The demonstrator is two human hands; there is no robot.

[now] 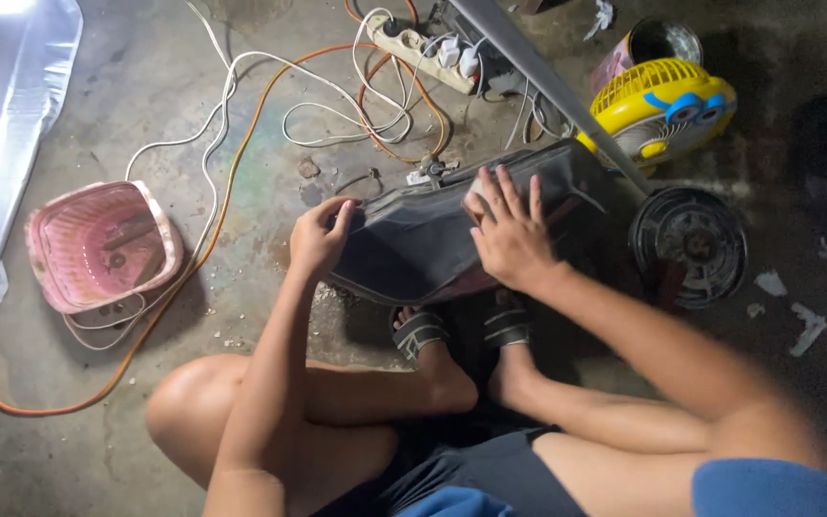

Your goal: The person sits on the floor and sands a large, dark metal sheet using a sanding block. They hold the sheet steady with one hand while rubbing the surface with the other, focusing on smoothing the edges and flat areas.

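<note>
Dark plastic panel lies on concrete floor, just above person's sandalled feet. Left hand pinches its left edge, fingers curled. Right hand flat on top, fingers spread. Pink basket well apart, yellow fan nr.

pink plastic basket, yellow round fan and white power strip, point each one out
pink plastic basket (98, 244), head view, on its ribbed inner floor
yellow round fan (660, 107), head view, on its front grille
white power strip (423, 50), head view, on its top face beside the plugs
</note>
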